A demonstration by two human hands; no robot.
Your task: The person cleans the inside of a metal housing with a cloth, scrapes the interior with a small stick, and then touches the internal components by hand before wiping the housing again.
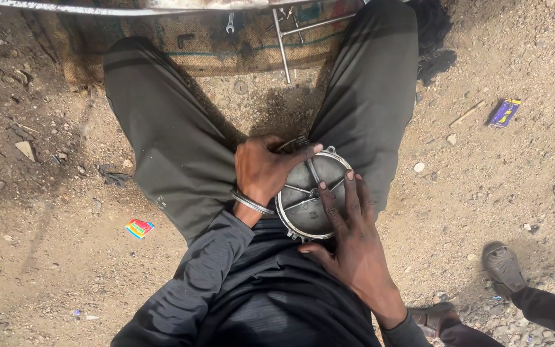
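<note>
A round grey metal cover (pixel 309 193) with raised ribs rests in my lap between my thighs. My left hand (pixel 266 168) grips its upper left rim, fingers curled over the edge, with a metal bangle (pixel 252 204) on the wrist. My right hand (pixel 349 239) lies flat on the cover's lower right, fingers spread across its face toward the centre. I sit on dusty ground with my legs in dark grey trousers stretched forward.
A burlap mat (pixel 207 45) ahead holds a wrench (pixel 229 24) and thin metal rods (pixel 282 45). A blue packet (pixel 504 112) lies at right, a small colourful wrapper (pixel 139 227) at left. Another person's sandalled feet (pixel 501 268) stand at lower right. Stones are scattered about.
</note>
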